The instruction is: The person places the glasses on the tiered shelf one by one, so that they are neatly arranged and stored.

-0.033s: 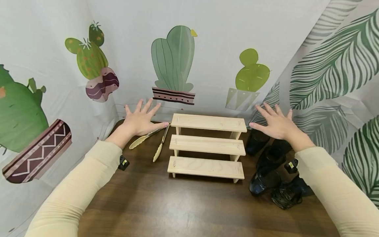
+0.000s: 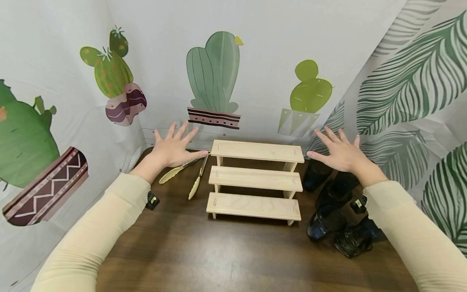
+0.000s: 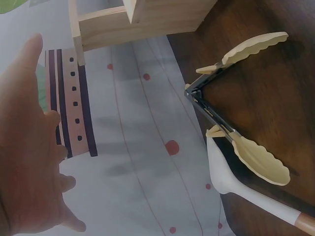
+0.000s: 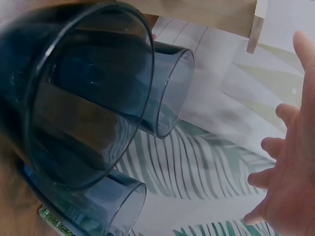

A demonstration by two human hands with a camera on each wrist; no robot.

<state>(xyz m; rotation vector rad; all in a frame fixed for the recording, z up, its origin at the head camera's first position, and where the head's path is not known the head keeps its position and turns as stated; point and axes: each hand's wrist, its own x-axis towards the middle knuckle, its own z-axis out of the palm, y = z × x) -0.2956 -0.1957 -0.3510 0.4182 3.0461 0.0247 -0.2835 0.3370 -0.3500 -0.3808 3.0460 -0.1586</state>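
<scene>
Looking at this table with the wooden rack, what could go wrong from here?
The see-through dark cups are crowded together, so the right hand might knock one into another if it reaches among them.

The tongs lie spread open beside the wooden rack, so the left hand could snag them and perhaps bump the rack.

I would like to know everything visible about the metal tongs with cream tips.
The metal tongs with cream, scalloped tips rest unheld on the brown table, spread in a V, hinge toward the printed backdrop, left of the pale wooden tiered stand. The tips look plastic. A long white utensil lies close; contact is unclear.
</scene>
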